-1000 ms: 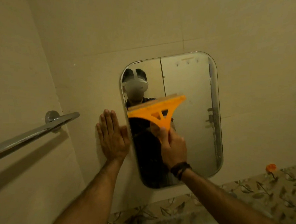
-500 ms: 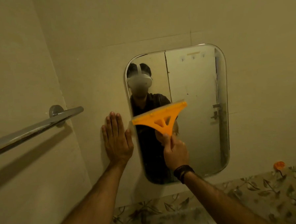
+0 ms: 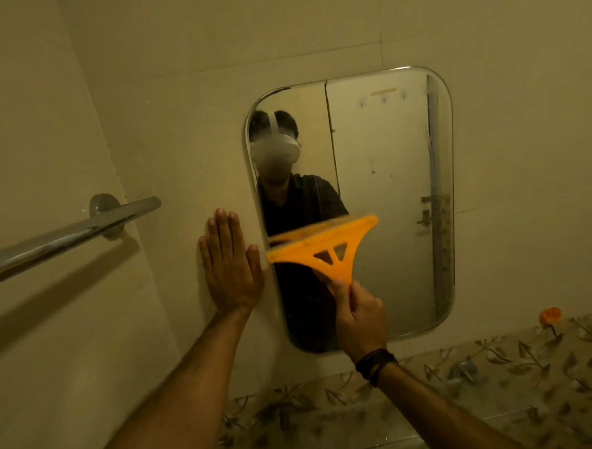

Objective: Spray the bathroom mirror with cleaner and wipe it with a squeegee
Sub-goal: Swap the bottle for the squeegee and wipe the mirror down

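Note:
A rounded rectangular mirror (image 3: 388,171) hangs on the beige tiled wall. My right hand (image 3: 361,318) grips the handle of an orange squeegee (image 3: 323,247), whose blade lies tilted across the mirror's left half, a little below mid-height. My left hand (image 3: 229,262) rests flat on the wall just left of the mirror's edge, fingers together and pointing up. The right wrist wears a dark band. No spray bottle is in view.
A chrome towel bar (image 3: 65,236) juts from the left wall at hand height. Below the mirror runs a band of leaf-patterned tiles (image 3: 502,385). A small orange object (image 3: 550,315) sits at the lower right, by the wall.
The squeegee and my right hand have slid down the mirror. The left hand has stayed flat on the wall. The view has shifted slightly.

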{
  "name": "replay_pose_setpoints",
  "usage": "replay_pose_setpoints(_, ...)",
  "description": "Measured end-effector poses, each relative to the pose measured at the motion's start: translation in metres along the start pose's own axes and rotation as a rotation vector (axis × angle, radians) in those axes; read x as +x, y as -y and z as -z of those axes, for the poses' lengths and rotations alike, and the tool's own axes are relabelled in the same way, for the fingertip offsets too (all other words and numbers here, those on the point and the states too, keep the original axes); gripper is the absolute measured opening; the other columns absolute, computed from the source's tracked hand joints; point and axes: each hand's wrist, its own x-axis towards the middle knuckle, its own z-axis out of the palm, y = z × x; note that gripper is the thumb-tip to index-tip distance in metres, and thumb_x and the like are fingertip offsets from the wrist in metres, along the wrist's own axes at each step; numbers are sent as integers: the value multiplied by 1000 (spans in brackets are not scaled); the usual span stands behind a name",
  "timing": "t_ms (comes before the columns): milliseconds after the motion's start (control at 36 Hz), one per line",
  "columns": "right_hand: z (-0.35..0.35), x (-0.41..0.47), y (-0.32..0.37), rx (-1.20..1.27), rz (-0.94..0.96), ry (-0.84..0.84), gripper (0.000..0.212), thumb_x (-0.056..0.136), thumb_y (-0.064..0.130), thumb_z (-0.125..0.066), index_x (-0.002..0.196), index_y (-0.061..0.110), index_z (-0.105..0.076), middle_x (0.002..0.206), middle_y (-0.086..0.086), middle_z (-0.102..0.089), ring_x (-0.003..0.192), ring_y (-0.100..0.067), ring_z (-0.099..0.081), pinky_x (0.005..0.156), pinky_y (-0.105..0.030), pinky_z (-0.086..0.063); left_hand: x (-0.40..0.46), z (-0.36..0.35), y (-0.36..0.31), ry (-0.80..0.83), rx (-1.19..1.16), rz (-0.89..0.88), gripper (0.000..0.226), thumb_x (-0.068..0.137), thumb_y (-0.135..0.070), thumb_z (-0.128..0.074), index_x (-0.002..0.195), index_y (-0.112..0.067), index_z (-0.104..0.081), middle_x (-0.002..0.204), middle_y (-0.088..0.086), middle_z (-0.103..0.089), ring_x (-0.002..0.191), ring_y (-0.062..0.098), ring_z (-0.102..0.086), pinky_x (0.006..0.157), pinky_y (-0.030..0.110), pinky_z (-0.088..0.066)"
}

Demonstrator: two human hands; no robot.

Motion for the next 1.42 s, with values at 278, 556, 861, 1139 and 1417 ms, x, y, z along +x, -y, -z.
replay_pose_setpoints(278, -10, 115, 52, -122, 58, 33, 52, 94, 68, -24, 82, 27, -54, 72, 2, -58, 59, -10, -55, 53, -24, -39, -3, 0, -1, -6, 7, -3, 66, 107, -41, -19, 164, -12, -5, 173, 11, -8, 160, 24, -4, 130, 46, -5)
replay_pose_setpoints(556, -5, 22, -13, -122, -34, 85, 44, 95, 59, -29, 80, 27, -56, 61, 9, -50, 53, -8, -47, 53, -23, -31, -3, 0, -1, -21, -2, -11, 66, 107, -40, -21, 164, -8, -10, 172, 15, -13, 160, 30, -11, 129, 48, -8)
replay_pose_setpoints(861, 3, -57, -51, -100, -208, 102, 41, 93, 59, -34, 65, 34, -48, 49, 10, -40, 46, -6, -45, 45, -27, -30, -3, 3, -2, -4, 3, -2, 66, 108, -40, -18, 164, -6, -14, 172, 16, -14, 160, 30, -11, 130, 46, -4)
replay_pose_setpoints(1139, 15, -2, -1, -27, -61, -38, 36, 96, 55, -35, 68, 36, -47, 50, 10, -41, 46, -9, -44, 43, -16, -24, -3, 2, -3, -24, 10, -3, 66, 107, -41, -20, 164, -7, -13, 171, 17, -16, 159, 31, -14, 129, 49, -9)
replay_pose_setpoints(1417, -7, 70, 35, -80, 7, 86, 45, 100, 54, -33, 100, 18, -58, 61, 10, -47, 47, -3, -44, 48, -17, -31, -3, 1, -2, -14, 48, -10, 66, 108, -41, -18, 164, -9, -5, 172, 15, -10, 160, 26, -4, 130, 48, -6)
